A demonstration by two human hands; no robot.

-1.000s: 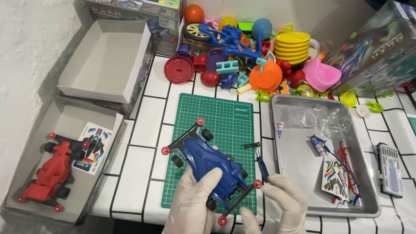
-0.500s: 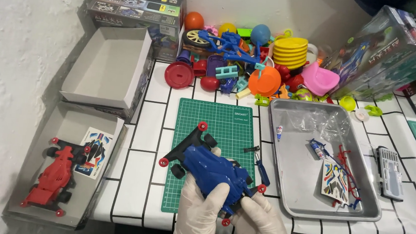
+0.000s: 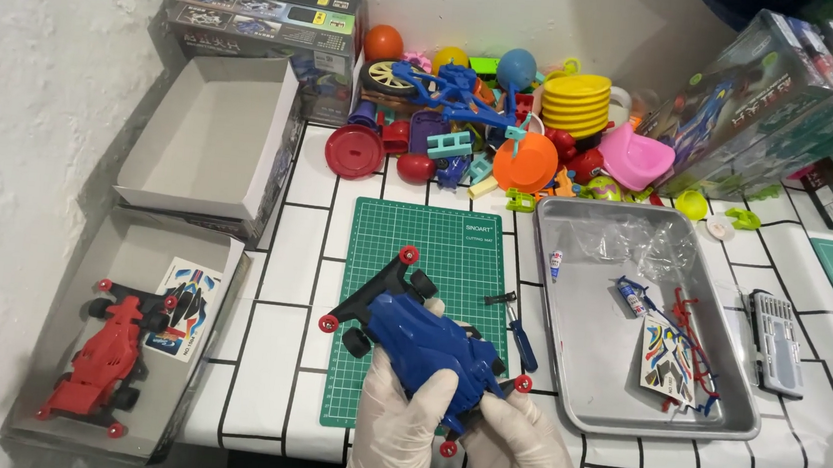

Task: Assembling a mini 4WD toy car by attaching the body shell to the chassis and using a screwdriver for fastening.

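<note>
A blue toy race car [image 3: 422, 345] with black wheels and small red rollers is held above the near part of a green cutting mat [image 3: 435, 256]. My left hand [image 3: 398, 425], in a white glove, grips the car's body from below. My right hand [image 3: 523, 452], also gloved, holds the car's near right end by a red roller. A small blue-handled screwdriver [image 3: 520, 338] lies on the mat's right edge, just beyond my right hand.
A metal tray [image 3: 582, 349] to the right holds a sticker sheet, plastic bag and small parts. A grey parts case [image 3: 777, 341] lies beyond it. A red toy car [image 3: 104, 362] sits in an open box at left, an empty box lid [image 3: 209, 136] behind. Colourful toys pile at the back.
Both hands have kept hold of the blue car, turning it slightly and holding it a little closer to me. The camera has shifted.
</note>
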